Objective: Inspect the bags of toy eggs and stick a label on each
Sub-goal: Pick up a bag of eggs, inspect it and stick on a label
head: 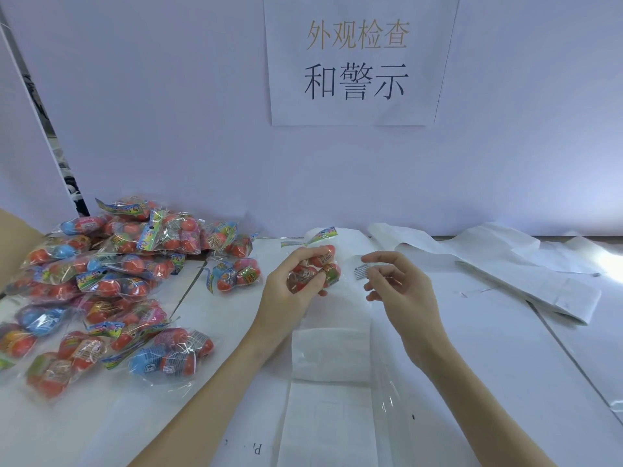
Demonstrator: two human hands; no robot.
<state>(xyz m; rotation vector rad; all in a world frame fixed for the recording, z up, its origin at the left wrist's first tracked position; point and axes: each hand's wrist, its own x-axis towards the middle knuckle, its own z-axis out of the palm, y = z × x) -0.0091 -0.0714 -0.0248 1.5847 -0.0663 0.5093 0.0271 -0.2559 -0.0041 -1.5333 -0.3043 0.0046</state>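
**Q:** State of each hand?

**A:** Left hand (pixel 292 281) grips one bag of toy eggs (pixel 317 267), raised above the white table (pixel 472 332), centre of view. Right hand (pixel 392 281) pinches a small label (pixel 361 271) just beside the bag; contact between the two appears absent, though the gap is hard to judge.

**Q:** Remaining stock?

**A:** A pile of bags (pixel 101 281) lies at left. One single bag (pixel 236 276) lies between pile and hands.
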